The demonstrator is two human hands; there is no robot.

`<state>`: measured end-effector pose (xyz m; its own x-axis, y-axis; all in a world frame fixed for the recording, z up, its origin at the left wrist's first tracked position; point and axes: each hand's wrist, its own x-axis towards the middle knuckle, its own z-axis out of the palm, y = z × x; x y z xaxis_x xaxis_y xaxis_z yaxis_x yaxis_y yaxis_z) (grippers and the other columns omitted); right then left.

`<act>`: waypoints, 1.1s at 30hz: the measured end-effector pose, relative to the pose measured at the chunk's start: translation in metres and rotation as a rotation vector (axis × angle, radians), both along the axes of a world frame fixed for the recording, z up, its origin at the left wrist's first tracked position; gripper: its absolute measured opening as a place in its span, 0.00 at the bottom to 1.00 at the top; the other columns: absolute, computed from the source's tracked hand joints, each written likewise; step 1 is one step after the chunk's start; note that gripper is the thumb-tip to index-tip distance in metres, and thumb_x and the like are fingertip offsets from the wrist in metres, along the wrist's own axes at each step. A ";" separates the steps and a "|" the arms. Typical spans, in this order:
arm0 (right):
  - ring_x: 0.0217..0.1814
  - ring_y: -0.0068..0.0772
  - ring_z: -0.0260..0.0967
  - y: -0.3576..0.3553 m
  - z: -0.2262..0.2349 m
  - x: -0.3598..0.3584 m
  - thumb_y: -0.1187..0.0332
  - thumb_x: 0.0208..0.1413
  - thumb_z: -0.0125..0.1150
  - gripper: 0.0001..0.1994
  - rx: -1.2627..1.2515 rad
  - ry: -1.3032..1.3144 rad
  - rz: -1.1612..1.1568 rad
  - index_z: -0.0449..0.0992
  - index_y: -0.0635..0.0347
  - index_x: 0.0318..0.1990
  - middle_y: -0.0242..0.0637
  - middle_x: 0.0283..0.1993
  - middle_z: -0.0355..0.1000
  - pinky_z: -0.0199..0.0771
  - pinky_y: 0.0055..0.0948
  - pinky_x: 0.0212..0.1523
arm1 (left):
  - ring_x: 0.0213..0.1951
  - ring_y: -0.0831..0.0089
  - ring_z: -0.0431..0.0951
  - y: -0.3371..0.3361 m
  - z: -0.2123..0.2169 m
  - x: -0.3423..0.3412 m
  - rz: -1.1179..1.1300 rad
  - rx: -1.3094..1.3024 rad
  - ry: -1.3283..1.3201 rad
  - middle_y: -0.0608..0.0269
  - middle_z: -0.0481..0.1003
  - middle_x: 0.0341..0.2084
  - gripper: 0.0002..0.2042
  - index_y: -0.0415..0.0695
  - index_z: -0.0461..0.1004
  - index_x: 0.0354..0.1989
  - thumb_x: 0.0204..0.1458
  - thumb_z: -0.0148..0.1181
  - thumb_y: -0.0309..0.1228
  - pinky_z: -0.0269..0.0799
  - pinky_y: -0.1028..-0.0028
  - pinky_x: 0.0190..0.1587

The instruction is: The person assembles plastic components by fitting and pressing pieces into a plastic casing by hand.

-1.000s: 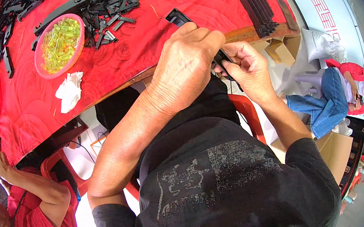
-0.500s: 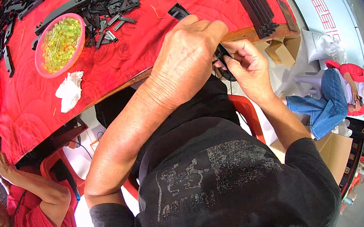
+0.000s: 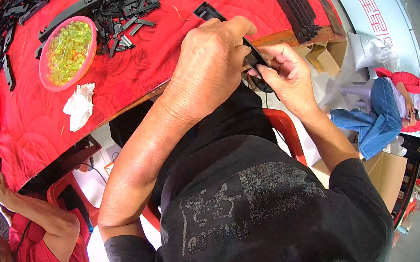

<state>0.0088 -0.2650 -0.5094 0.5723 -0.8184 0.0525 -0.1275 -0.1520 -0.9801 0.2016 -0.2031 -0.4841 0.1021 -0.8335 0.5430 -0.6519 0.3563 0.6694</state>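
A long, narrow black plastic part (image 3: 208,12), with a hollow channel along it, slants from the table edge toward my lap. My left hand (image 3: 217,61) is over its middle, fingers curled round it; the back of the hand hides much of the grip. At the part's near end, my right hand (image 3: 288,72) pinches it between thumb and fingers. On the red tablecloth (image 3: 132,67) to the left stands a pink bowl (image 3: 59,88) of yellow-green clear plastic pieces. Beyond it lies a heap of small black parts (image 3: 130,6).
A crumpled white tissue (image 3: 79,107) lies near the table edge. Dark ridged strips (image 3: 294,11) sit in a row at the right, beside a flat dark bar (image 3: 331,15). An open cardboard box (image 3: 328,57) stands below. A co-worker in red (image 3: 51,258) sits left; another person (image 3: 377,114) sits right.
My left hand has shifted slightly and its fingers have changed position. More of the black part now shows, both beyond that hand and between my two hands.
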 end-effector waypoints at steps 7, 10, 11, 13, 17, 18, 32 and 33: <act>0.46 0.29 0.76 -0.001 0.007 0.000 0.85 0.57 0.54 0.14 0.082 0.029 0.030 0.68 0.69 0.50 0.44 0.49 0.74 0.79 0.28 0.49 | 0.30 0.58 0.78 0.000 -0.001 -0.003 0.003 -0.006 0.000 0.57 0.76 0.23 0.10 0.40 0.75 0.39 0.47 0.61 0.21 0.73 0.64 0.34; 0.46 0.29 0.76 -0.002 0.005 0.000 0.86 0.57 0.53 0.13 0.069 0.027 0.028 0.69 0.69 0.50 0.43 0.49 0.74 0.79 0.28 0.49 | 0.30 0.57 0.77 -0.001 -0.001 -0.004 0.006 -0.021 -0.020 0.56 0.75 0.22 0.10 0.40 0.75 0.39 0.47 0.61 0.21 0.73 0.64 0.33; 0.46 0.29 0.76 -0.001 0.005 0.001 0.86 0.57 0.53 0.13 0.057 0.024 0.029 0.69 0.69 0.50 0.43 0.49 0.74 0.79 0.28 0.49 | 0.30 0.57 0.77 -0.001 0.000 -0.004 0.003 -0.024 -0.029 0.56 0.75 0.22 0.10 0.40 0.75 0.39 0.46 0.60 0.21 0.72 0.63 0.33; 0.46 0.28 0.75 -0.002 0.004 0.001 0.86 0.57 0.53 0.13 0.045 0.027 0.029 0.69 0.69 0.50 0.43 0.49 0.74 0.79 0.28 0.49 | 0.30 0.57 0.77 -0.001 0.000 -0.005 -0.002 -0.021 -0.027 0.56 0.75 0.22 0.10 0.40 0.74 0.39 0.46 0.60 0.20 0.73 0.63 0.33; 0.46 0.28 0.75 -0.001 0.004 0.001 0.86 0.58 0.52 0.13 0.046 0.025 0.025 0.69 0.69 0.50 0.42 0.49 0.74 0.79 0.28 0.49 | 0.30 0.55 0.76 -0.001 -0.001 -0.006 -0.013 -0.012 0.005 0.55 0.75 0.22 0.10 0.40 0.74 0.38 0.46 0.60 0.20 0.73 0.63 0.33; 0.46 0.28 0.75 -0.001 0.005 0.000 0.86 0.58 0.52 0.13 0.046 0.025 0.024 0.69 0.69 0.50 0.42 0.49 0.74 0.79 0.28 0.49 | 0.30 0.55 0.76 -0.001 0.000 -0.006 -0.014 -0.012 0.006 0.55 0.75 0.22 0.10 0.40 0.74 0.38 0.46 0.60 0.20 0.73 0.63 0.33; 0.43 0.20 0.73 0.002 0.005 0.002 0.84 0.56 0.55 0.12 -0.032 0.017 -0.028 0.71 0.68 0.48 0.36 0.43 0.76 0.76 0.21 0.45 | 0.32 0.53 0.75 0.002 0.004 -0.014 0.016 -0.098 -0.201 0.54 0.73 0.24 0.15 0.38 0.73 0.38 0.38 0.64 0.20 0.72 0.61 0.35; 0.43 0.20 0.73 0.004 0.006 0.002 0.84 0.56 0.55 0.12 -0.032 0.017 -0.027 0.71 0.68 0.48 0.36 0.43 0.76 0.76 0.21 0.45 | 0.32 0.53 0.75 0.002 0.003 -0.014 0.018 -0.099 -0.201 0.54 0.73 0.24 0.15 0.38 0.73 0.38 0.38 0.64 0.20 0.72 0.61 0.35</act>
